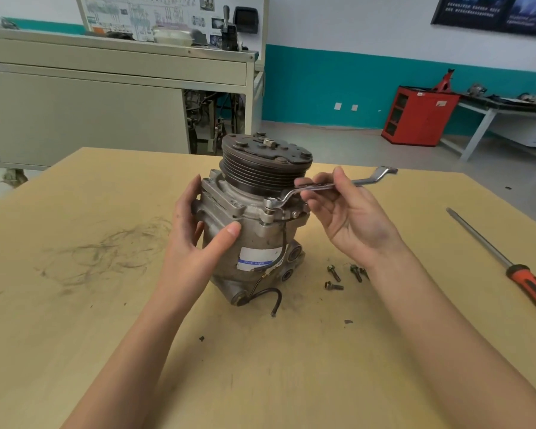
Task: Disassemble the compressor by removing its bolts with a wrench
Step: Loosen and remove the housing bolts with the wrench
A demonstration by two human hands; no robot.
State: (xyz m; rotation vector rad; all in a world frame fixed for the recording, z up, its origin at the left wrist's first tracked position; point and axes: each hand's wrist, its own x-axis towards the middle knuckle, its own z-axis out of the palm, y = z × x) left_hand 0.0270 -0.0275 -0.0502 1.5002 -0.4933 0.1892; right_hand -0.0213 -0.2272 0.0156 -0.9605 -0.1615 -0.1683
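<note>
The compressor (260, 243) is stood on end on the table (106, 335), pulley uppermost, about midway between the left and right edges and nearer the far edge than the near one. Its body is gripped from the left by the left hand (195, 239). The thumb is laid across the front of the housing and the fingers are wrapped round the side facing the far-left corner. The wrench (367, 180) is pinched by its shank between the thumb and curled fingers of the right hand (347, 218), just right of the pulley.

The coming move is governed by how the bolt lies from that pinch. The ring end (271, 204) is seated over a bolt (270, 215) standing in the flange at the front right of the housing. That bolt lies to the left of the pinch, lower and nearer. From it the wrench's long axis is run out toward the right edge and slightly toward the far edge, with the free end left beyond the hand. The bolt's own axis is upright, so a turn would have to be made by swinging the shank flat, level with the table top, while the body is braced by the left hand. The pulley is close beside the shank, so little sweep toward the far edge is judged to be available.

Several loose bolts (334, 273) are laid on the table just right of the compressor's base, and a screwdriver (502, 264) lies toward the right edge.
</note>
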